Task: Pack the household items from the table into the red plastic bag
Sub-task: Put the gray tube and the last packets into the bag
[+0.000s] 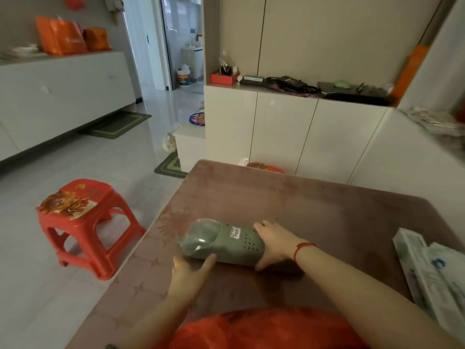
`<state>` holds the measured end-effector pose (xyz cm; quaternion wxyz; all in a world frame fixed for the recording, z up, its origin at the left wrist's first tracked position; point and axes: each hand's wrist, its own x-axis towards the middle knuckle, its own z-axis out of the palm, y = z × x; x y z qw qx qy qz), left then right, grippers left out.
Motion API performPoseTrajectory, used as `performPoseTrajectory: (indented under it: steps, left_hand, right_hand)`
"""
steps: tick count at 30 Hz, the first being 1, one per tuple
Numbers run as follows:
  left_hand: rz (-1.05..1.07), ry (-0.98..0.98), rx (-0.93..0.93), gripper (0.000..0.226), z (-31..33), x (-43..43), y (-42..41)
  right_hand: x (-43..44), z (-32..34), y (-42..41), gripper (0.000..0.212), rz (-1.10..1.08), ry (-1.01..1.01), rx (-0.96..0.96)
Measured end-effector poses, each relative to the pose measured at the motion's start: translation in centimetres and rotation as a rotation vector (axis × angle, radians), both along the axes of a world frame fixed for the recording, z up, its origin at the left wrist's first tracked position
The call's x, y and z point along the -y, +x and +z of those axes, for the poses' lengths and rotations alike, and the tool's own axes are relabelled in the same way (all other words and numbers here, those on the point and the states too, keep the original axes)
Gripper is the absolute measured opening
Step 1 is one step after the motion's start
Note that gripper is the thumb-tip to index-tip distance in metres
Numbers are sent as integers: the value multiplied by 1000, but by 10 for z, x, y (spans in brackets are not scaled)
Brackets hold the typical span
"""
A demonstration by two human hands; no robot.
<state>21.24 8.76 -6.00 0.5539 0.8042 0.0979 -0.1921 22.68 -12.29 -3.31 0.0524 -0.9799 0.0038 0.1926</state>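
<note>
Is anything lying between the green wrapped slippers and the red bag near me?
Nothing visible. The green plastic-wrapped slippers sit between the left hand and right hand, and only bare brown tabletop separates them from the red plastic bag at the near edge. The white boxes lie off to the right.

A grey-green perforated shoe (226,244), wrapped in clear plastic with a white label on top, lies on its side across the near left part of the table (314,210), toe end pointing right. White and pale blue boxes (432,275) lie side by side at the table's right edge, well apart from the shoe. The red bag (264,328), thin and crinkled, sits at the near edge of the table, at the bottom of the view, nearer than the shoe.
</note>
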Motion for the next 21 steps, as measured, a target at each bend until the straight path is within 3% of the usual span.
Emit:
performPoseTrajectory:
  steps: [2, 5, 7, 10, 12, 14, 18, 21]
  left_hand:
    - [34, -215, -139, 94, 16, 10, -11]
    - [-119, -440, -216, 66, 56, 38, -22]
    - [-183, -565, -149, 60, 86, 62, -24]
    - [-48, -694, -96, 47, 130, 94, -32]
    - [-24, -671, -9, 48, 151, 107, -42]
    - [-94, -657, 107, 52, 168, 110, -55]
    - [-266, -754, 171, 70, 217, 105, -90]
    - [-352, -870, 126, 57, 244, 100, -125]
  right_hand:
    - [0, 10, -19, 92, -159, 117, 74]
    - [-9, 46, -49, 86, -349, 313, 262]
    - [-19, 73, -69, 84, -365, 312, 363]
    - [-21, 105, -101, 80, -292, 253, 534]
    - [-8, 128, -124, 71, -244, 433, 569]
    - [16, 152, -150, 48, -281, 629, 516]
    - [93, 165, -196, 44, -609, 447, 527]
    - [140, 139, -227, 50, -826, 191, 213]
